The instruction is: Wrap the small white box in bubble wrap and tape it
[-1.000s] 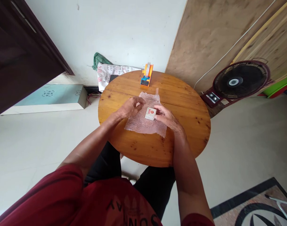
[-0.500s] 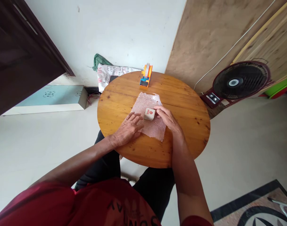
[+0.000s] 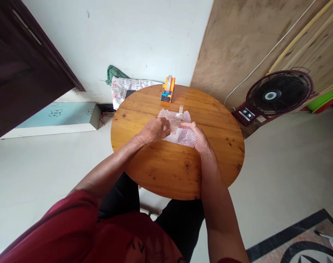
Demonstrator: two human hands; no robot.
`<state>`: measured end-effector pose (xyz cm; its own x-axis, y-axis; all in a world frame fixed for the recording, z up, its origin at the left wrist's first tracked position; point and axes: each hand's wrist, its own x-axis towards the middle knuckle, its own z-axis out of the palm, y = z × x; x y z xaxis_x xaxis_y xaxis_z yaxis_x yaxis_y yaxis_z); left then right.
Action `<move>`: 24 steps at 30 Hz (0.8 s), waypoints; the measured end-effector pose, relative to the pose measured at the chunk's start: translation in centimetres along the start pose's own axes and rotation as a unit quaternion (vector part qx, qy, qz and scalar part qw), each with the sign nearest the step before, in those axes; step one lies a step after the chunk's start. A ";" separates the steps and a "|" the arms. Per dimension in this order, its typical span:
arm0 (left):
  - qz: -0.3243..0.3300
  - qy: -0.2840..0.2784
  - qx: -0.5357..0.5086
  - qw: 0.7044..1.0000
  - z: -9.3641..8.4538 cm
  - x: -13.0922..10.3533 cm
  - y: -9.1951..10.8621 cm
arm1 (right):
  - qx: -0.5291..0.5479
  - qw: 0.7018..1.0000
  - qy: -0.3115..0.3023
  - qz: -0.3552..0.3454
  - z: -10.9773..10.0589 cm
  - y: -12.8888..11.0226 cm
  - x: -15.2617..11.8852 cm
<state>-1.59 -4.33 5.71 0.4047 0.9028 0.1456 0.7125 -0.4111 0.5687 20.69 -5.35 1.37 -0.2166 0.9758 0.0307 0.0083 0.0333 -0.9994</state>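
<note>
A sheet of pinkish bubble wrap lies folded on the round wooden table. The small box is hidden beneath the wrap and my hands. On the wrap's left side, my left hand has its fingers curled together on the plastic. My right hand rests at the right side, its fingers stretched leftward over the wrap and apart. A clear strip of tape sticks out past the wrap's far edge.
An orange and blue tape dispenser stands near the table's far edge. Behind the table, a printed white sack and a green bag lean by the wall. A dark red fan stands to the right.
The near part of the bubble wrap has been folded away from me over the box, which is now out of sight. My left hand has moved forward and its fingers have curled.
</note>
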 end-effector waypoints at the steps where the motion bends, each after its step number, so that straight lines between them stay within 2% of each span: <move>1: -0.018 -0.002 -0.014 1.000 0.1 0.2 -0.1 | 0.000 1.000 -0.014 -0.015 -0.1 -0.4 -0.2; 4: -0.044 0.006 -0.064 0.997 1.0 0.1 -0.6 | -0.023 0.997 -0.067 -0.038 -0.5 -1.4 -0.9; 6: -0.050 0.022 -0.110 0.992 1.7 0.0 -1.1 | -0.057 0.995 -0.074 -0.026 -0.6 -1.7 -1.0; 11: -0.053 0.045 -0.215 0.974 2.8 -0.1 -1.8 | -0.137 0.990 -0.003 0.017 0.0 -0.8 -0.5; 16: -0.052 0.035 -0.269 0.961 2.7 0.1 -2.0 | -0.139 0.988 0.068 0.001 1.0 0.0 0.1; 24: -0.059 0.013 -0.343 0.937 2.8 0.2 -2.0 | -0.097 0.988 0.109 0.043 1.6 0.3 0.3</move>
<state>-1.32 -3.64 2.27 0.3253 0.9435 0.0636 0.2119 -0.1383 0.9674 19.04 -5.36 1.10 0.0075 0.9995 -0.0304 0.2093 -0.0313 -0.9774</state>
